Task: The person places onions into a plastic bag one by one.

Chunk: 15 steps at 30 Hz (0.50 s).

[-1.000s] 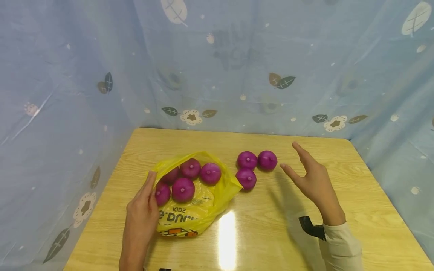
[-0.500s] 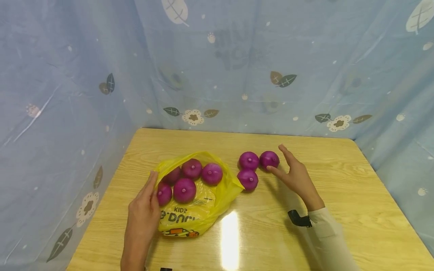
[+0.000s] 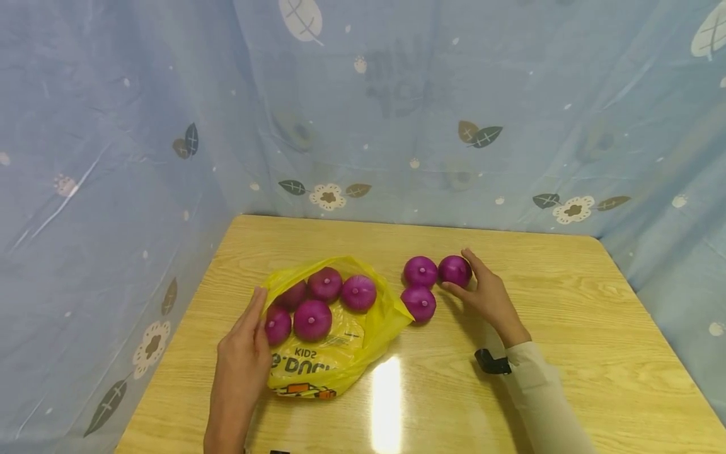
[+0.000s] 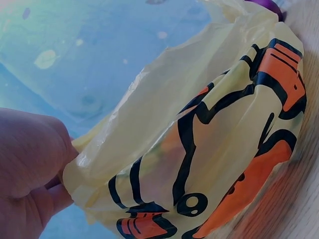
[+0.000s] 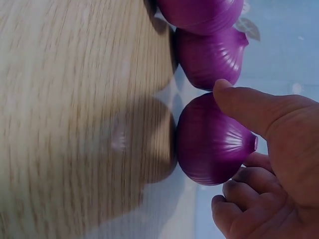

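Observation:
My left hand grips the left rim of a yellow plastic bag, which lies with its mouth spread. In the left wrist view, the fingers pinch the bag's edge, beside its printed orange and black figure. Several purple onions rest inside the bag. On the table to the right, three more onions sit together. The rightmost onion stands between the thumb and fingers of my right hand. In the right wrist view, the thumb overlaps that onion and the fingers lie beside it; firm contact is unclear.
The other two loose onions, one at the back and one nearer, stand close by; the nearer one is by the bag's right corner. A light wooden table lies below. Blue patterned curtains hang behind and beside it.
My right hand has moved left and its thumb and fingers have come around the rightmost onion. My left hand keeps its hold on the bag. The view has shifted slightly.

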### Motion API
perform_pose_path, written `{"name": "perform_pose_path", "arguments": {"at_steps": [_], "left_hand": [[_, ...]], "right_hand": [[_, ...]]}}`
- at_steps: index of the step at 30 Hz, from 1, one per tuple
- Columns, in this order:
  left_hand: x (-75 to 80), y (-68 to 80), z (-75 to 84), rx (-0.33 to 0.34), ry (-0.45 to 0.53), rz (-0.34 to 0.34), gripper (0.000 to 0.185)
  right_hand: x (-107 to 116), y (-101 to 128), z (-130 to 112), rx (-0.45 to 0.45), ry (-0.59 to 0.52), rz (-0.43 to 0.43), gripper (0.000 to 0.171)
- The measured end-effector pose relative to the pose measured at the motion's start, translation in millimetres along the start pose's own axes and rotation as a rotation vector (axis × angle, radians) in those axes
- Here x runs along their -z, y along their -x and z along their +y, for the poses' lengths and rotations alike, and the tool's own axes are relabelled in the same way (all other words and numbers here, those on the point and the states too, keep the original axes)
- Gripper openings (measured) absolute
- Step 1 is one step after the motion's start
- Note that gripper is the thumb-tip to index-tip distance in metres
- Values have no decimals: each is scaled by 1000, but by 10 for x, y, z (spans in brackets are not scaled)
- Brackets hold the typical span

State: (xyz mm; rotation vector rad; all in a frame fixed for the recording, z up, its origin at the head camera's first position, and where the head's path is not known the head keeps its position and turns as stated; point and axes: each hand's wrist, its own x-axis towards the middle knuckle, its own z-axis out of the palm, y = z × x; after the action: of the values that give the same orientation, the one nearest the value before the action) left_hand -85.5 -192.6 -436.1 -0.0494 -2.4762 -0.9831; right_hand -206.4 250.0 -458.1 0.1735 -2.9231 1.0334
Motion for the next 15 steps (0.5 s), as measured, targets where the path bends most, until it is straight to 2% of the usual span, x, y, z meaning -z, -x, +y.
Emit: {"name": "perform_pose_path", "arguments": {"at_steps": [15], "left_hand": [[-19,1,-11,4,-18,-16,66]], "right_hand": [[-50,-27,25,5,-21,30,90]]}}
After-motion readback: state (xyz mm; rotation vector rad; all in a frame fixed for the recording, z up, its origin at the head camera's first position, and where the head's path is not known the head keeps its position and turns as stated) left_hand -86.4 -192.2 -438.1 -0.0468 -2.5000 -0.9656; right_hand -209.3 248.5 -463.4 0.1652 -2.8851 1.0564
